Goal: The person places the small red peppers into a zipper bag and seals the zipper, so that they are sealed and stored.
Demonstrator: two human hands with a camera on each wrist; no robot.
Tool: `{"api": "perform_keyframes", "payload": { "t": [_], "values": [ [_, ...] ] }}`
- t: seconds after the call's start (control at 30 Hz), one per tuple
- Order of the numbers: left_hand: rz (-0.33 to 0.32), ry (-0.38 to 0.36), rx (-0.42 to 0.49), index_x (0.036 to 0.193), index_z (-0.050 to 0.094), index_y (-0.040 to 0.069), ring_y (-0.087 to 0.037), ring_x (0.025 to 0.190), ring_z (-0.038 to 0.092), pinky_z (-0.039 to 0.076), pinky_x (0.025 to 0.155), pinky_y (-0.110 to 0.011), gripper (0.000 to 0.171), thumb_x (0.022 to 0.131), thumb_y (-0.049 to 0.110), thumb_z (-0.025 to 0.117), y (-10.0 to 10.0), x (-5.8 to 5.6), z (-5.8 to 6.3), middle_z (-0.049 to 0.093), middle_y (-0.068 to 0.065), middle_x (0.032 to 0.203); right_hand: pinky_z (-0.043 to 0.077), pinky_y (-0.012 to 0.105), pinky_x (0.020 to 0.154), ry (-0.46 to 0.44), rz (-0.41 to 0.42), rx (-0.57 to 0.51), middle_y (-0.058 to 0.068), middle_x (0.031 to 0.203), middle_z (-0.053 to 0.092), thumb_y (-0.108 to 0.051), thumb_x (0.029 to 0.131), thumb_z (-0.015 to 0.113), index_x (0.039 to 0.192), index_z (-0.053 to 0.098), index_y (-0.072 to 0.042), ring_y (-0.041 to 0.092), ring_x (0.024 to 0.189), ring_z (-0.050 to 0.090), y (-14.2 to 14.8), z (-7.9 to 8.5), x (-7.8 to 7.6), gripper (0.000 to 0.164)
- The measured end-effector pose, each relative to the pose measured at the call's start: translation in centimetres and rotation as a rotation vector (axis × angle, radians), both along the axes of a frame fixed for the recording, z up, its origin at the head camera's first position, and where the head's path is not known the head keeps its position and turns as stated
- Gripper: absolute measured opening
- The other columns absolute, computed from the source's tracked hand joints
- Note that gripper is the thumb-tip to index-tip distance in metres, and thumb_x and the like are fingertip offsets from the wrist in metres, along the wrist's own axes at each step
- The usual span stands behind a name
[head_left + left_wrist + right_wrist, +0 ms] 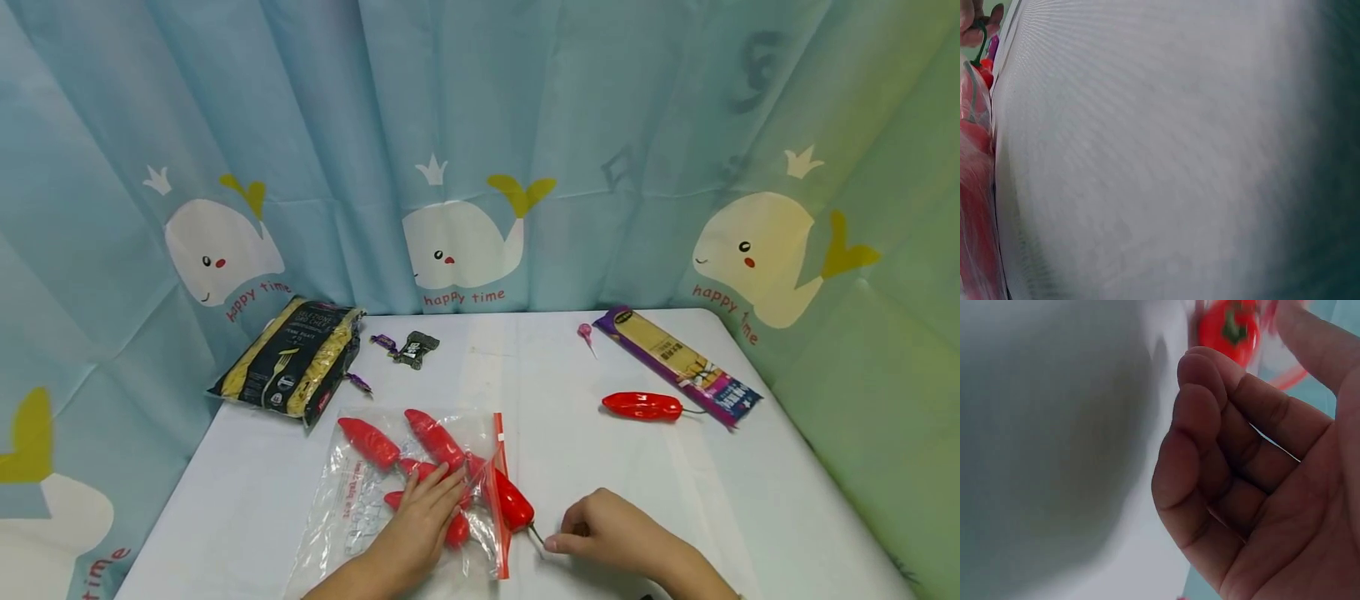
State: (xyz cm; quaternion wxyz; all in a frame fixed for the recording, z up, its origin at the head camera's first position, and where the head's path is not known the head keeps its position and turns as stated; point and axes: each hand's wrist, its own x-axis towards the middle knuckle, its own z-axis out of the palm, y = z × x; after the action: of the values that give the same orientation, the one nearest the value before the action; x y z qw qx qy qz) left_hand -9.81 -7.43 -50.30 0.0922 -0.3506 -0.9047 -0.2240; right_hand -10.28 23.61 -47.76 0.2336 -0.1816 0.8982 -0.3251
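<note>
One red pepper (pixel 514 503); stem (pixel 536 533) right by right fingers (pixel 564 544).

A pale-blue, creased fabric curtain (pixel 315 75) hung behind a flat white counter (pixel 562 442), its cloth printed with white cartoon whales (pixel 465 250), yellow tails and red "happy time" lettering. Toward the right, the fabric looked greenish-yellow.

Head view: forward and down across the white table (pixel 570 450). Wrist views: close range, the right facing the right hand (pixel 611 533); head and left views share red chili peppers (pixel 513 504).
</note>
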Motion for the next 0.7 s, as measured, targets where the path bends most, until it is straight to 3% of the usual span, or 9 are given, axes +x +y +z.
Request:
{"api": "perform_keyframes", "payload": {
  "t": [0.1, 0.23, 0.43, 0.6, 0.7],
  "values": [
    [0.008, -0.030, -0.005, 0.133, 0.062, 0.000, -0.041, 0.136, 0.046, 0.033, 0.104, -0.072, 0.037, 0.098, 0.009, 0.062, 0.0, 0.0, 0.2, 0.054, -0.014, 0.145, 0.046, 0.022, 0.053, 0.003, 0.026, -0.038, -0.014, 0.063, 0.063, -0.039, 0.088, 0.077, 0.081, 0.079, -0.019, 0.004, 0.056, 0.050, -0.7, -0.4, 0.4, 0.021],
    [0.005, -0.050, -0.004, 0.134, 0.061, -0.001, -0.041, 0.137, 0.045, 0.032, 0.104, -0.072, 0.037, 0.098, 0.009, 0.061, 0.0, 0.1, 0.3, 0.054, -0.015, 0.146, 0.047, 0.023, 0.056, 0.089, 0.028, -0.019, -0.017, 0.067, 0.066, -0.030, 0.087, 0.079, 0.082, 0.079, -0.016, 0.002, 0.059, 0.050, -1.2, -0.5, 0.2, 0.015],
    [0.002, -0.020, -0.007, 0.131, 0.063, -0.001, -0.040, 0.135, 0.047, 0.035, 0.102, -0.072, 0.035, 0.097, 0.007, 0.062, -0.1, 0.1, 0.3, 0.057, -0.015, 0.143, 0.051, 0.027, 0.059, 0.327, 0.018, 0.064, -0.015, 0.071, 0.068, -0.025, 0.084, 0.082, 0.079, 0.078, -0.015, -0.001, 0.062, 0.055, -1.6, -0.1, -1.3, 0.012],
    [-0.009, 0.000, -0.022, 0.130, 0.063, 0.000, -0.039, 0.134, 0.049, 0.036, 0.103, -0.070, 0.035, 0.095, 0.006, 0.063, -0.2, 0.1, 0.2, 0.057, -0.013, 0.143, 0.055, 0.030, 0.064, 0.526, 0.066, 0.040, -0.007, 0.075, 0.071, -0.013, 0.085, 0.080, 0.081, 0.077, -0.009, 0.005, 0.068, 0.063, -2.8, -0.2, -3.1, 0.006],
    [-0.020, 0.032, -0.018, 0.129, 0.064, 0.000, -0.040, 0.132, 0.050, 0.038, 0.101, -0.070, 0.036, 0.093, 0.005, 0.065, -0.2, 0.1, 0.1, 0.058, -0.013, 0.141, 0.057, 0.031, 0.067, 0.594, 0.091, 0.017, -0.003, 0.078, 0.073, -0.009, 0.086, 0.078, 0.083, 0.076, -0.005, 0.010, 0.073, 0.067, -3.7, -0.5, -4.1, 0.005]
  ]
}}
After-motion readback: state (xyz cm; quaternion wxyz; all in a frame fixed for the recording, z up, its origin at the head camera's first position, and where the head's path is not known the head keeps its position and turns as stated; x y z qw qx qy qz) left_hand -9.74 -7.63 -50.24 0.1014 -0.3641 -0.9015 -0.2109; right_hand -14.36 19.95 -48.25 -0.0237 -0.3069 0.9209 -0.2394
